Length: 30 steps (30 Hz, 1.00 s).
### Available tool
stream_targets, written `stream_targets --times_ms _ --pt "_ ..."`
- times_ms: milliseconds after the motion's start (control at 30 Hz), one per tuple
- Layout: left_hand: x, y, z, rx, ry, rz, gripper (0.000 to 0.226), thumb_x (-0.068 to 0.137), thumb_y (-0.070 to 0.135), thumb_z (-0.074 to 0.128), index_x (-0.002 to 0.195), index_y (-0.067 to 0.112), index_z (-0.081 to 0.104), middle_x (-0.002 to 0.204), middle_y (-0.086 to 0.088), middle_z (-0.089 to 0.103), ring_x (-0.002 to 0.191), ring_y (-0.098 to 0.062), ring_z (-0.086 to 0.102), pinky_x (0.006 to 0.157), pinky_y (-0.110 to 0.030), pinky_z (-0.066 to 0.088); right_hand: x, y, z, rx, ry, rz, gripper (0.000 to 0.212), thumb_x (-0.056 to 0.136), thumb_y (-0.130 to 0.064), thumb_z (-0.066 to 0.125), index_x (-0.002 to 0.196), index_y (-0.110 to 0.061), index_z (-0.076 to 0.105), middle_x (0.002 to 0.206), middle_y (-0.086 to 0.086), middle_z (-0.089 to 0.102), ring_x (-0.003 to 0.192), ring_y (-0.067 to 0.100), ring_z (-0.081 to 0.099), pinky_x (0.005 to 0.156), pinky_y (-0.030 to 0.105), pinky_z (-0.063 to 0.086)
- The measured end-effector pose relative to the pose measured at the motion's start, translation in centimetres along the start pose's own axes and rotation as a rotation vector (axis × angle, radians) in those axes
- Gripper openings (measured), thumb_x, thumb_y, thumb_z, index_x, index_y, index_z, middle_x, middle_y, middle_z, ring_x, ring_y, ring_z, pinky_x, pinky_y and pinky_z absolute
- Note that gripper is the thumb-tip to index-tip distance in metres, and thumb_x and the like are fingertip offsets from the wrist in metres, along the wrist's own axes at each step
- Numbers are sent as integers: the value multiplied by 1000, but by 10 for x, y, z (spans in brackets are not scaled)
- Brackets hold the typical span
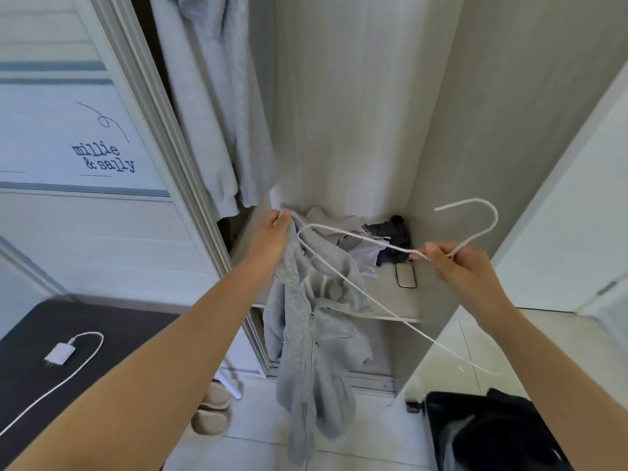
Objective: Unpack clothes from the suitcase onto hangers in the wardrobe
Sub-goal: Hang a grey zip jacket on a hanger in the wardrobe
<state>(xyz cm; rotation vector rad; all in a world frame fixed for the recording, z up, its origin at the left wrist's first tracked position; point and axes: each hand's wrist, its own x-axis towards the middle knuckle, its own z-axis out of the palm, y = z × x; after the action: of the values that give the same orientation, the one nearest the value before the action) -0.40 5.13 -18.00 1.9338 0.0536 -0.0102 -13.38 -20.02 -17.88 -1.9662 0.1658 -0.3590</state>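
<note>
My left hand (277, 232) grips the shoulder of a grey zip hoodie (314, 334), which hangs down in front of the open wardrobe (356, 113). My right hand (455, 266) pinches a white wire hanger (367, 290) just below its hook, with the hook pointing up and right. One end of the hanger sits inside the hoodie's neck near my left hand. The black suitcase (482, 433) lies open on the floor at the lower right, with dark clothes in it.
Grey garments (217, 107) hang at the wardrobe's left. On its shelf (390, 300) lie crumpled clothes (367, 243) and a phone (406, 276). A dark surface at the left carries a white charger (61, 354). Slippers (210, 409) sit on the tiled floor.
</note>
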Motion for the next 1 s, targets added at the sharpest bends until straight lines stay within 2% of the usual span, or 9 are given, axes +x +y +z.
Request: stream_targets --times_ms 167,300,367,433,500,733,833,900,1000 --pt "-7 -25 -7 183 -87 210 32 100 31 44 70 21 45 56 3 37 46 -9 34 52 -28 31 -16 8 29 -68 -41 8 29 98 -19 51 79 -26 72 59 9 33 59 18 30 51 19 23" --pt "-12 -30 -18 324 -87 332 31 101 35 43 71 30 49 58 0 45 49 -13 43 53 -29 31 -17 9 48 -102 -18 45 34 97 -19 52 73 -32 72 80 38 59 64 41 45 63 26 29" --pt "-10 -32 -22 329 -55 339 29 101 35 43 78 21 54 67 -9 49 56 -20 46 53 -24 29 -21 7 50 -97 -3 59 32 96 -18 53 74 -28 75 73 36 57 59 22 42 59 25 28" --pt "-7 -35 -27 275 -22 307 28 101 34 43 76 22 51 67 -11 44 52 -16 40 54 -25 30 -27 9 49 -124 -5 86 27 97 -19 53 83 -19 76 42 11 39 46 5 32 47 18 24" --pt "-4 -35 -31 226 -5 286 31 100 34 44 70 30 47 56 2 37 48 -5 35 54 -26 31 -33 13 52 -159 -21 114 27 97 -20 52 86 -16 75 37 -8 22 37 8 22 40 16 18" --pt "-45 -25 -4 230 -245 460 22 100 34 47 82 27 55 55 17 51 50 3 45 56 -25 32 -27 12 119 -90 -51 79 27 97 -20 53 77 -18 71 40 -9 30 38 6 26 43 18 19" --pt "-68 -22 9 72 -348 508 21 99 32 49 84 20 58 64 8 55 60 -4 48 59 -30 40 -21 10 146 29 29 151 43 97 -20 53 54 -15 50 38 -11 35 37 4 30 45 18 20" --pt "-78 -23 6 -47 -362 463 21 99 31 49 88 15 59 67 -7 54 59 -9 45 59 -28 39 -17 5 148 211 109 211 45 96 -17 54 52 -17 42 38 -13 37 38 1 28 44 15 22" --pt "-74 -31 -16 -52 -460 391 33 97 41 48 79 15 57 61 -2 46 59 -11 43 61 -28 37 -10 -4 139 317 149 191 39 95 -12 56 58 -6 45 49 0 34 45 6 25 46 19 22"
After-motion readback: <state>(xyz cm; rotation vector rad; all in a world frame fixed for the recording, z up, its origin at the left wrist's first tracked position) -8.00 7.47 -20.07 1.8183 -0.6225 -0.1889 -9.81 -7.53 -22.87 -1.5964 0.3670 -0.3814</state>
